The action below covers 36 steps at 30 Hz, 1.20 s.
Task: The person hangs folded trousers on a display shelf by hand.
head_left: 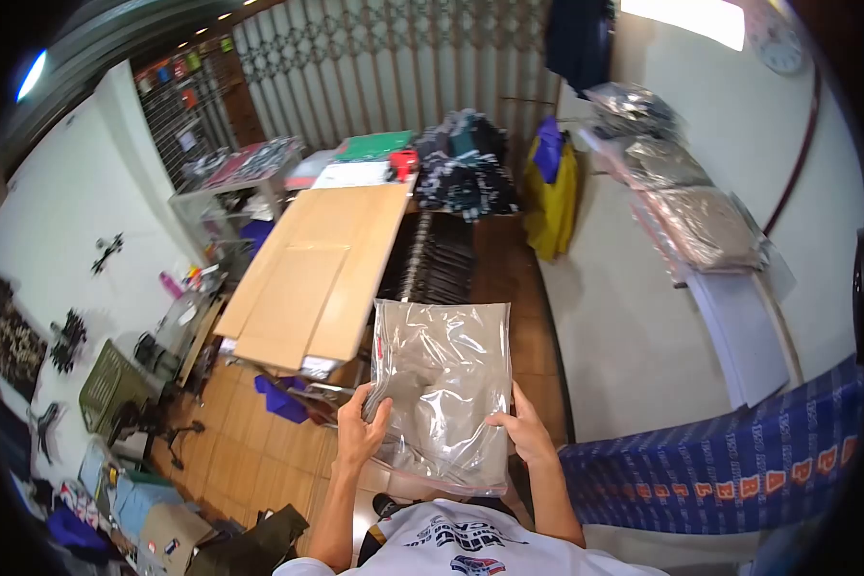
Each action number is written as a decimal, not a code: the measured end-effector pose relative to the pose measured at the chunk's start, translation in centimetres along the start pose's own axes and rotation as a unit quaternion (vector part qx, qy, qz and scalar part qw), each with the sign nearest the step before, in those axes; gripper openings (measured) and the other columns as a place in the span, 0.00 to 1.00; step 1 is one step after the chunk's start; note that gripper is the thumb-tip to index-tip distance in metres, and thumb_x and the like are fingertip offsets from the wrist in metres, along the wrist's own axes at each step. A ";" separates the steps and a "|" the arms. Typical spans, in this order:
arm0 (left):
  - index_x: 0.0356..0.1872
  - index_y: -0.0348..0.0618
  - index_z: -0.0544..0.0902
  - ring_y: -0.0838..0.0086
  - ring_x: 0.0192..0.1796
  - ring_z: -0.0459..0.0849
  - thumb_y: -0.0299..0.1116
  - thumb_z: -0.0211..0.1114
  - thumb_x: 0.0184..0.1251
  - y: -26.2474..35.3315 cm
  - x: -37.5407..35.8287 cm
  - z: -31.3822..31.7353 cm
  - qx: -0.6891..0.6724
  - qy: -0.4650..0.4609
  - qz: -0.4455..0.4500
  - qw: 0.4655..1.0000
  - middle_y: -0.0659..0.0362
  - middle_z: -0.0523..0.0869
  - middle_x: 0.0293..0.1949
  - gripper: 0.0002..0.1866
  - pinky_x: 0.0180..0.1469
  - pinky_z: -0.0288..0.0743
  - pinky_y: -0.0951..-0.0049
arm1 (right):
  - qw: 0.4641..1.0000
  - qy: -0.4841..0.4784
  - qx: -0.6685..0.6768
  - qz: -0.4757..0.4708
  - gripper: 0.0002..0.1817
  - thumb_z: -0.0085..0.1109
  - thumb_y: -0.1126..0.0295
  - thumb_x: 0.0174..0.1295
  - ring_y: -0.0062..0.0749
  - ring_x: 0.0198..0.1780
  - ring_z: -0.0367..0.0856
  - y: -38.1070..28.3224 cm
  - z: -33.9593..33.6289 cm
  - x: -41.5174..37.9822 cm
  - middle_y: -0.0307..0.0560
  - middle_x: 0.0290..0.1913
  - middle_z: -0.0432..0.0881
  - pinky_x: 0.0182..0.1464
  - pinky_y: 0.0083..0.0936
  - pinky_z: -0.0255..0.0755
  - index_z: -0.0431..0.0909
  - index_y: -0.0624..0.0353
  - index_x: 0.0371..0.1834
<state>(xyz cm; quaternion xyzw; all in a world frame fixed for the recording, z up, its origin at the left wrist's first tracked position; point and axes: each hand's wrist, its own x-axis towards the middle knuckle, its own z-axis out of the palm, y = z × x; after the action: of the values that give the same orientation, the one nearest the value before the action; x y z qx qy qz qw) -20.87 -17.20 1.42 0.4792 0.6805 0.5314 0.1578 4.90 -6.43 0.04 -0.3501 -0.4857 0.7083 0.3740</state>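
Observation:
Between my two hands is a clear plastic bag (442,384) with a folded beige garment inside, held in front of my body. My left hand (363,425) grips its left edge, thumb on top and fingers curled round the side. On the right edge, my right hand (526,427) pinches the bag with its thumb over the front and the fingers hidden behind. The plastic is shiny and wrinkled. A small red mark shows at its upper left side.
Ahead to the left stands a wooden-topped table (307,259). Dark clothes hang on a rack (432,259) beside it. Packed bags (701,226) lie on a right-hand wall shelf, above a blue printed banner (710,470). An office chair (115,389) stands at left.

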 end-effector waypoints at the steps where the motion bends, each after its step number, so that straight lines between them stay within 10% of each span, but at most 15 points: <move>1: 0.47 0.34 0.81 0.79 0.28 0.78 0.27 0.68 0.64 -0.7 -0.4 -2.0 0.001 0.017 -0.021 1.000 0.57 0.84 0.27 0.13 0.34 0.74 0.75 | 1.000 -0.026 -0.002 0.008 0.43 0.61 0.84 0.50 0.29 0.57 0.75 0.6 2.0 0.4 0.47 0.59 0.77 0.62 0.25 0.68 0.61 0.63 0.75; 17: 0.47 0.34 0.82 0.73 0.31 0.84 0.30 0.67 0.65 -16.2 0.1 -22.5 0.029 0.149 -0.049 0.987 0.51 0.88 0.32 0.13 0.37 0.76 0.71 | 0.990 -0.109 0.046 0.070 0.48 0.59 0.87 0.54 0.30 0.62 0.74 12.9 25.7 3.8 0.48 0.67 0.72 0.58 0.24 0.72 0.50 0.62 0.80; 23: 0.47 0.32 0.82 0.65 0.37 0.88 0.34 0.71 0.62 -20.2 3.8 -24.4 0.025 0.126 -0.079 0.989 0.47 0.89 0.36 0.17 0.42 0.78 0.66 | 0.991 -0.089 -0.102 -0.016 0.52 0.60 0.88 0.51 0.38 0.74 0.62 13.7 28.7 6.4 0.55 0.75 0.62 0.74 0.28 0.55 0.45 0.61 0.81; 36: 0.63 0.40 0.78 0.67 0.48 0.82 0.28 0.71 0.57 -24.5 16.2 -27.8 -0.007 -0.002 -0.090 0.996 0.50 0.84 0.48 0.29 0.53 0.75 0.68 | 0.998 0.066 -0.021 -0.010 0.49 0.56 0.91 0.54 0.43 0.73 0.64 15.4 33.8 19.4 0.59 0.75 0.61 0.71 0.30 0.61 0.44 0.64 0.80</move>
<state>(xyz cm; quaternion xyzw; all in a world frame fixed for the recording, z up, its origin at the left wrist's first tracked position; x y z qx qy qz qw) -60.85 -19.28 -4.52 0.4160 0.7171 0.5184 0.2098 -36.30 -7.80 -7.61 -0.3995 -0.4783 0.6692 0.4047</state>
